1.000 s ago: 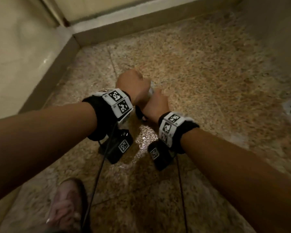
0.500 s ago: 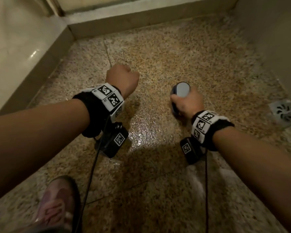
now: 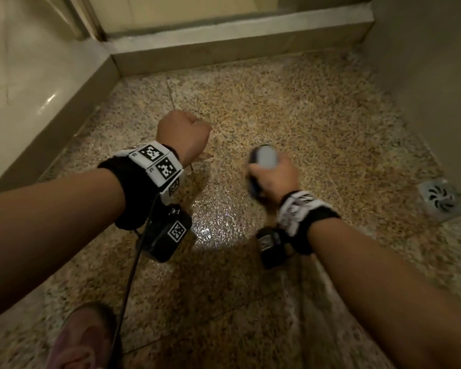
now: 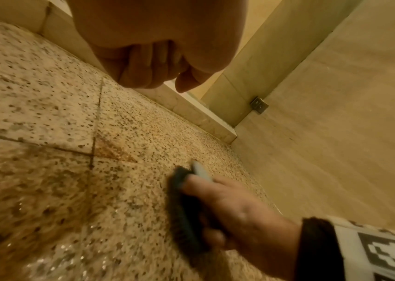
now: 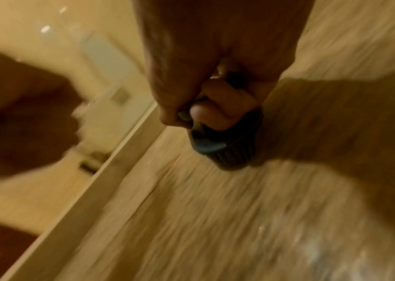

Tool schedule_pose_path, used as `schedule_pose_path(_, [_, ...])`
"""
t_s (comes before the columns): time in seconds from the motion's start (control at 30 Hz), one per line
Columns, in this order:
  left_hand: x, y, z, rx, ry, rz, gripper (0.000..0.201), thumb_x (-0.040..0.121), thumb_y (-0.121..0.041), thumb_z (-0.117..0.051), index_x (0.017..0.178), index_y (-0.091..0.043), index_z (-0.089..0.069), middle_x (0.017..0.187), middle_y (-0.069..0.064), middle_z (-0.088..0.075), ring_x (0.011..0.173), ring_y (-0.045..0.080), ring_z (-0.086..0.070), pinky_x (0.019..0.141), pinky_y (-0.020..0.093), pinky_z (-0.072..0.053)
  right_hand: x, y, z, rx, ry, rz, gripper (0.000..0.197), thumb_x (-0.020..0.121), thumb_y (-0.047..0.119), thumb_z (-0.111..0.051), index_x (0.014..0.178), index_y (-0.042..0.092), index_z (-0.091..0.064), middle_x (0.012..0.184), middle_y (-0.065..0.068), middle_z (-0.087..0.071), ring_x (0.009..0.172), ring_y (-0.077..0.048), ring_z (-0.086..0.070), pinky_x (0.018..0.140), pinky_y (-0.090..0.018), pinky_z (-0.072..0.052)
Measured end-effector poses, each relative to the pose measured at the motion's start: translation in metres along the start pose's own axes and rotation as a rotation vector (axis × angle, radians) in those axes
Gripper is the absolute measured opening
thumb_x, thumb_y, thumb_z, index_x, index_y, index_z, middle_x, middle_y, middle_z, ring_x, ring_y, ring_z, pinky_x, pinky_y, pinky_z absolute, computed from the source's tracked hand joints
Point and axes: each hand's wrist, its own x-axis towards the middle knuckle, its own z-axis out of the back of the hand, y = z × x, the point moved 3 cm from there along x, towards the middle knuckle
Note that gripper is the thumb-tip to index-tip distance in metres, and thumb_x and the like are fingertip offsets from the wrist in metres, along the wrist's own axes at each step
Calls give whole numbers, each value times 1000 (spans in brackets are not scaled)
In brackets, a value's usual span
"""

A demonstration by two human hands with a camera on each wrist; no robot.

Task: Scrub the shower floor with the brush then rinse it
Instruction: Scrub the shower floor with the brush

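Below, speckled tan stone shower floor (image 3: 290, 107), wet and glinting mid-floor; round metal drain (image 3: 440, 197) at right edge. Right hand (image 3: 273, 178) curled round dark-bristled, grey-backed scrub brush (image 3: 262, 158), bristles down, presumably for scrubbing. Left hand (image 3: 184, 137) fisted, empty, held clear.

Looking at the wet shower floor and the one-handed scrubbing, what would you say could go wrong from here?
1. The floor glistens wet near the person's sandalled foot, so a slip seems possible.
2. Only the right hand grips the brush; the left hand is curled and empty, so the grip might slide.
3. Loosened grime may wash toward the drain and clog it.
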Motion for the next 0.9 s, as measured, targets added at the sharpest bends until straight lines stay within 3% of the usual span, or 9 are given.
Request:
schedule_pose_path(0.1, [6, -6, -2, -36, 16, -30, 37, 82, -21, -57, 53, -14, -35, 54, 7, -31, 53, 18, -33, 55, 27, -28, 21, -15, 35, -93, -164, -101, 71, 66, 48, -76, 123, 13, -53, 115, -10, -63, 98, -30, -62, 80, -41, -57])
schedule_pose_path(0.17, [7, -13, -9, -26, 33, -57, 34, 82, -20, -57, 53, -14, -39, 54, 7, -33, 53, 17, -34, 55, 26, -29, 12, -2, 20, -32, -145, -62, 65, 70, 45, -76, 122, 14, -53, 107, -5, -62, 91, -24, -60, 74, -32, -53])
schedule_pose_path(0.27, [6, -19, -25, 15, 64, -86, 41, 83, -19, -57, 49, -13, -36, 50, 3, -35, 52, 19, -37, 55, 27, -31, -16, 37, -39, -45, 52, 184, 37, 81, 38, -68, 111, 19, -59, 97, -5, -65, 84, -25, -64, 67, -31, -51])
schedule_pose_path(0.4, [11, -18, -38, 6, 89, -97, 40, 83, -21, -58, 51, -13, -36, 52, 4, -36, 58, 22, -40, 58, 29, -34, -40, 67, -86, -241, 394, 335, 36, 94, 21, -57, 127, 3, -57, 131, -17, -57, 121, -31, -53, 96, -32, -39])
schedule_pose_path(0.5, [16, -14, -39, 44, 100, -113, 40, 83, -20, -57, 50, -13, -35, 52, 6, -35, 59, 22, -40, 57, 30, -33, -10, 54, -52, -240, 192, 276, 33, 90, 31, -57, 117, 10, -60, 114, -14, -64, 104, -32, -61, 79, -32, -44])
schedule_pose_path(0.63, [12, -11, -39, 58, 131, -100, 40, 84, -19, -55, 50, -14, -34, 52, 5, -37, 57, 22, -41, 57, 26, -31, 28, -13, 47, -131, -181, -89, 62, 79, 49, -68, 128, 15, -53, 121, -14, -62, 107, -33, -60, 87, -34, -49])
schedule_pose_path(0.73, [1, -16, -45, 67, 157, -97, 41, 84, -19, -57, 50, -14, -36, 50, 3, -36, 60, 23, -42, 57, 25, -29, 18, -39, 77, -211, -234, -150, 72, 78, 50, -71, 134, 13, -46, 125, -12, -58, 108, -33, -58, 86, -37, -50])
schedule_pose_path(0.8, [-8, -26, -55, 56, 191, -118, 44, 86, -20, -58, 49, -13, -35, 49, 4, -34, 57, 22, -39, 58, 24, -29, -12, -33, 63, -90, -161, -68, 65, 78, 48, -73, 130, 16, -48, 110, 1, -57, 91, -21, -58, 71, -31, -47])
schedule_pose_path(0.9, [-25, -44, -74, 19, 241, -147, 45, 85, -21, -58, 48, -12, -35, 49, 4, -33, 60, 23, -42, 61, 27, -35, -62, -14, 16, 22, 188, 64, 40, 82, 37, -73, 108, 24, -45, 99, 2, -58, 79, -19, -61, 59, -31, -47])
